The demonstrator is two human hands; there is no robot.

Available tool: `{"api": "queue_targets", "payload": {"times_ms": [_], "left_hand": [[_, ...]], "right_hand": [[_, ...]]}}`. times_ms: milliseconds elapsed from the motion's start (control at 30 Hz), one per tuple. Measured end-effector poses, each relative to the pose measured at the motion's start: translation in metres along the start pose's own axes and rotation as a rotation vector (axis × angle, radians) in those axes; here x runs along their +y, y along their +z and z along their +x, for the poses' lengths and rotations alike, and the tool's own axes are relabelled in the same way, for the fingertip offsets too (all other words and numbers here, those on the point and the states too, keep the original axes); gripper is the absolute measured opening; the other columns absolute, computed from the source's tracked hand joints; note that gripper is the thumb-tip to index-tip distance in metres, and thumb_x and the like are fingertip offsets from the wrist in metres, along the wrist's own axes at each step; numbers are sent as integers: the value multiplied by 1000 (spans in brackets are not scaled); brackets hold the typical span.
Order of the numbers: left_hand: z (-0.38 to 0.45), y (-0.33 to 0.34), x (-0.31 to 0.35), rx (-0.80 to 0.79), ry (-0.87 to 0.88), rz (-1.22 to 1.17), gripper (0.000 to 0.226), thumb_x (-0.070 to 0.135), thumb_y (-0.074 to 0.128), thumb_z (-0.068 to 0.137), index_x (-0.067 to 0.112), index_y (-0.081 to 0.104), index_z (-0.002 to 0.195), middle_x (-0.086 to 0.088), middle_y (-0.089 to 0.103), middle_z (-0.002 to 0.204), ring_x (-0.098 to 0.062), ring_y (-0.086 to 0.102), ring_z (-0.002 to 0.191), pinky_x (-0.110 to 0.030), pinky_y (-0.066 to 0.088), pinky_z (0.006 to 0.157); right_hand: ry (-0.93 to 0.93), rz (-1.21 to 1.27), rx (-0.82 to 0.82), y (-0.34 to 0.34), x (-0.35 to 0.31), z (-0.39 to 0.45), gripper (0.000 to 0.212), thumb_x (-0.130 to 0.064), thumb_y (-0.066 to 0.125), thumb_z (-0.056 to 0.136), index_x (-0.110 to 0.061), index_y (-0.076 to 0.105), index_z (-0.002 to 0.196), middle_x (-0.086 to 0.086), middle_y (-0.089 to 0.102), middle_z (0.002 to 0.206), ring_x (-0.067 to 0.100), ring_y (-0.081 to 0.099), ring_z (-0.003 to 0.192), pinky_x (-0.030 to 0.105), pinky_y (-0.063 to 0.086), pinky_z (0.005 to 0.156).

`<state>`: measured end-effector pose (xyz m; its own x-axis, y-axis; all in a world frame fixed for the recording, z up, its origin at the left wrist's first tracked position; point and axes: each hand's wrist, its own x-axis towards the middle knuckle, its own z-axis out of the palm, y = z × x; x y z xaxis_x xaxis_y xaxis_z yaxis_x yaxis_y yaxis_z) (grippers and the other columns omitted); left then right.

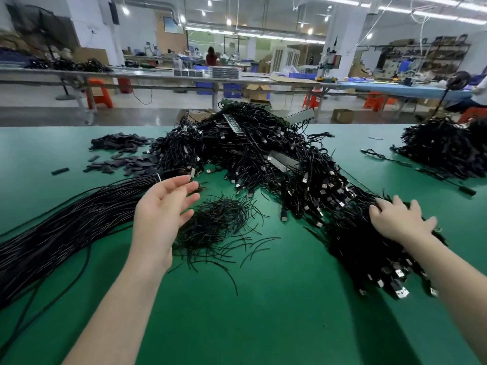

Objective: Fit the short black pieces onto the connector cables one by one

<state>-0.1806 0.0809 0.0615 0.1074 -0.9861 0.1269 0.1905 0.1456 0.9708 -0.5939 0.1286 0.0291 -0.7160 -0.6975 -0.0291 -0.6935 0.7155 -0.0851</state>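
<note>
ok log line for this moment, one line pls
left hand: open, raised, empty | right hand: fingers spread on connector cables | short black pieces: untouched

Left arm: bare forearm, coming in from the lower left and reaching forward and up.
Left hand [162, 209]: raised, palm turned inward to the right, fingers [181, 187] straight and loosely spread, thumb apart below them; it grips nothing.
Right arm: bare forearm, coming in from the lower right edge and angled toward the upper left.
Right hand [399, 221]: palm down, back of the hand up, fingers spread and lying flat, fingertips partly hidden.
</note>
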Motion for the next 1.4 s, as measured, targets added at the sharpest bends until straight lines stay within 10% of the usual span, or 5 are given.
{"api": "queue_targets", "payload": {"times_ms": [267,467,600,833,1400], "left_hand": [[23,-57,-68,79,60,446,28,8,51,95,32,64,101,17,66,105,-4,61,102,-19,44,82],[42,-71,-99,64,181,807,25,13,51,96,32,62,107,4,65,106,-8,50,54,-23,45,47],[88,-79,-87,88,268,1011,29,14,52,95,18,64,121,-7,62,123,-23,60,102,-39,52,84],[145,-124,-72,5,77,1662,33,4,43,97,8,58,126,-12,59,123,-31,58,109,-43,52,84],[178,-136,-4,327,206,842,9,25,54,98,19,59,101,-5,72,98,-26,66,83,-36,50,82]], "right_hand": [[-32,49,-73,6,7,-4,63,-75,18,89,-50,22,147,-10,4,163,30,1,149,66,5,113],[-52,-109,7,-19,-11,-16,69,-78,8,85,-51,19,148,-5,8,163,36,-2,148,65,-12,111],[-491,213,535,1,-80,-73,44,-50,38,97,-30,57,131,6,55,138,26,47,130,55,23,111],[-668,630,255,91,-169,-144,30,-33,52,98,-18,65,120,-5,66,115,12,55,112,29,40,96],[-548,818,178,107,-167,-130,18,-24,53,97,-18,68,107,-18,58,91,-7,47,86,-1,32,71]]}}
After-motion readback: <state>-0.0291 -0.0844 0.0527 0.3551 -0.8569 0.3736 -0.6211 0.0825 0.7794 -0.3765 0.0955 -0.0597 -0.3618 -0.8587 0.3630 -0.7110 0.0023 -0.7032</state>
